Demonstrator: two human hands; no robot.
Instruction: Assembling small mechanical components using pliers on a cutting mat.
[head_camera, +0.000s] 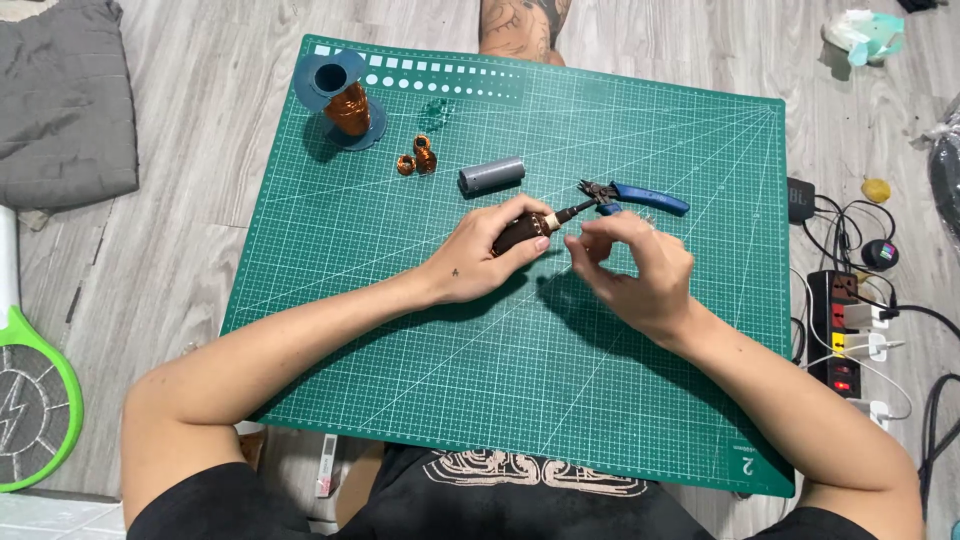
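Near the mat's (400, 330) middle, the left hand (478, 262) grips a dark-handled tool (530, 230), its tip toward the right hand (635, 270), whose fingertips pinch something too small to tell. A slip could jab those fingers or knock the blue cutters (640, 197) just beyond. Open mat lies toward the body; spool (345, 100), coils (417, 158) and grey tube (492, 175) stand behind

Left hand (487, 258) closed in a grip — right hand (634, 270) fingers pinched together

Spool (345, 100) far-left on mat (500, 400), cylinder (492, 175) mid-mat — cutters (640, 198) right of it, power strip (840, 330) off-mat right
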